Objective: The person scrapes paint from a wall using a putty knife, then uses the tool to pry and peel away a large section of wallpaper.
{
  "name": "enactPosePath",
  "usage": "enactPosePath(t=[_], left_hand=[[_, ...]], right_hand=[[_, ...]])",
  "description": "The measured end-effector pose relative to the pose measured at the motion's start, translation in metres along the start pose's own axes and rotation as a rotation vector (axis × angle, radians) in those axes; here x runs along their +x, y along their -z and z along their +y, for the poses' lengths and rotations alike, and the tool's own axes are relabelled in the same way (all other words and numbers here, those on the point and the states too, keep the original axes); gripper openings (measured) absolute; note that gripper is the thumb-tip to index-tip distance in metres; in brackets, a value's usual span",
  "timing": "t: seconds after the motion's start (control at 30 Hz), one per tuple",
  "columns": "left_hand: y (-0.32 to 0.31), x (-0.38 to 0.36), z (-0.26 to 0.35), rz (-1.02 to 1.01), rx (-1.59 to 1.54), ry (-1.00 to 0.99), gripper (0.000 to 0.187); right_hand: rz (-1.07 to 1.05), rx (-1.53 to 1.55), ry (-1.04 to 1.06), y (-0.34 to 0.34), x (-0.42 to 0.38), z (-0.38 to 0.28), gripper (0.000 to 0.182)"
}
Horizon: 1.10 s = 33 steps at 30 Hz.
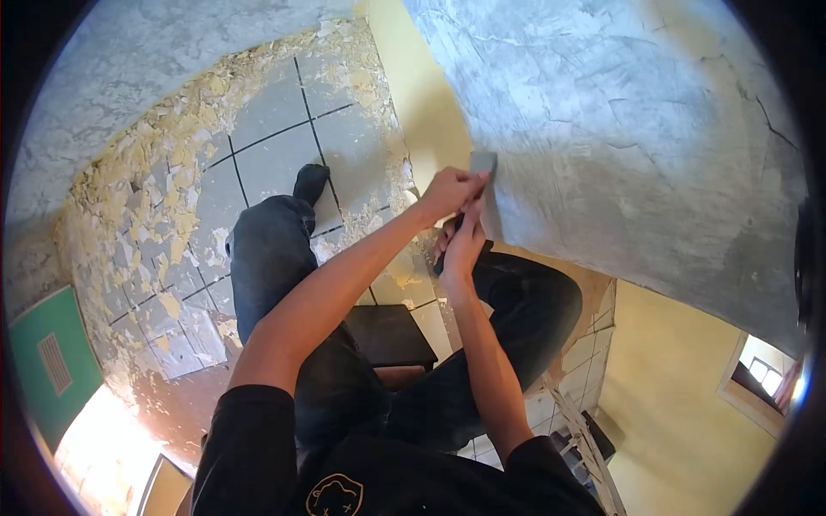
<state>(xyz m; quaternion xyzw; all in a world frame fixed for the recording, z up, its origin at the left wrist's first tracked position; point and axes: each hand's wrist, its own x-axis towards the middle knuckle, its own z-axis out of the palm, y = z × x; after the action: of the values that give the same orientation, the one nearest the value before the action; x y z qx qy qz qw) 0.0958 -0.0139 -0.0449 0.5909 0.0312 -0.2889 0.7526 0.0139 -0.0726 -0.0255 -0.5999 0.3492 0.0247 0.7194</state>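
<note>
A flat grey blade (484, 163) with a dark handle stands against the lower left edge of the grey, smeared wall (594, 129). My left hand (452, 193) is at the blade's upper part, its fingers closed on it near the wall. Just below, my right hand (465, 245) is wrapped round the dark handle of the same tool. The two hands nearly touch. Yellow painted wall (426, 107) shows beside the grey surface. Part of the handle is hidden by the fingers.
Flakes of yellow paint (176, 206) litter the tiled floor (275, 159) at the left. A black stool (391, 334) is between my legs. A ladder (589, 447) stands lower right, and a green panel (56, 365) lower left.
</note>
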Motion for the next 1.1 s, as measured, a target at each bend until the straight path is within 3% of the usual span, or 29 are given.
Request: enactPosePath(t=[1.1], left_hand=[[0.009,0.005,0.003,-0.034,0.023,0.004,0.05]], right_hand=[[0.003,-0.017,0.038,-0.008,0.004,0.004,0.051]])
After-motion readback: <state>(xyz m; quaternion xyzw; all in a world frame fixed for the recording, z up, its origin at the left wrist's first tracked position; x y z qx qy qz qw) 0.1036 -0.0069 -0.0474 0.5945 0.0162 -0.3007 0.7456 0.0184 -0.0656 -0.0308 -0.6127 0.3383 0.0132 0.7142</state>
